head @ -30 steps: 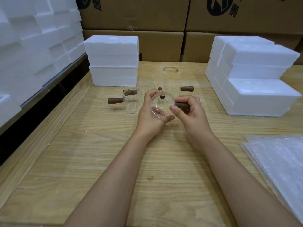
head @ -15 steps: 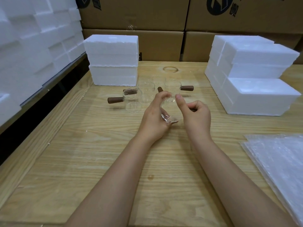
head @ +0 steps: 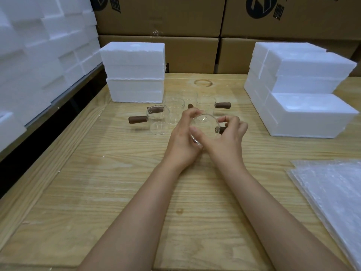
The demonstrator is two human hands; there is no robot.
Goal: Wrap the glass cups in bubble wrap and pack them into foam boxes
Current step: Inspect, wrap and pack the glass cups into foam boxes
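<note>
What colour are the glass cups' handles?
Dark brown, wood-like; clearest on the leftmost cup's handle in the head view.

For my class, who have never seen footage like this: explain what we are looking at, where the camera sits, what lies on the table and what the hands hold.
There is no machine here. A person wears a camera on the head, looking forward and down, so you see their own bare arms reaching out.

Both hands hold one clear glass cup above the wooden table. The left hand cups its side; the right hand grips near its brown handle.

Behind the hands stand more glass cups with brown handles, still unwrapped. White foam boxes are stacked at the back left and on the right. Sheets of bubble wrap lie at the right edge. Cardboard cartons line the back.

The job is to wrap each cup and pack it in foam; no wrapping has begun on this cup.
</note>
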